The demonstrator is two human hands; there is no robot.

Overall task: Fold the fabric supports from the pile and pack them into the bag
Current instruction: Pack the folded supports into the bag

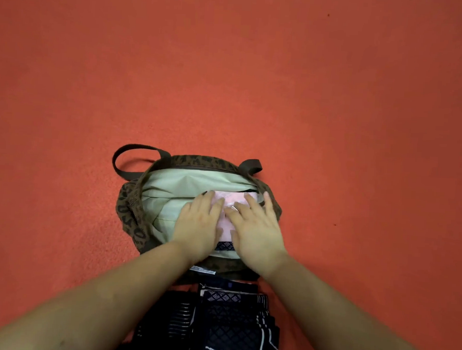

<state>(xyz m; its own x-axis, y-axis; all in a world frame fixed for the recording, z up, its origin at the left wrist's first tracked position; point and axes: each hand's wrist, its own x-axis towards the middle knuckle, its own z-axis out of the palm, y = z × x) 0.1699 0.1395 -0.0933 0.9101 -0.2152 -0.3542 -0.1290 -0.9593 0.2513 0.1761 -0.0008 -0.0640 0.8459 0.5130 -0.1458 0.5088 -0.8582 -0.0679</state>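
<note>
A brown leopard-print bag (pixel 127 209) with pale green lining lies open on the red floor. Inside it sits a folded pink fabric support (pixel 232 197), with a dark patterned piece (pixel 224 246) showing at its near edge. My left hand (pixel 198 224) and my right hand (pixel 253 229) press flat on the pink piece side by side, fingers straight. A ring shows on a right finger. A pile of dark navy patterned fabric supports (pixel 230 324) lies just near side of the bag, between my forearms.
Red carpet floor (pixel 335 100) spreads all around. The bag's brown handle (pixel 124 156) loops out at the far left, and a second strap end (pixel 251 165) sticks out at the far right.
</note>
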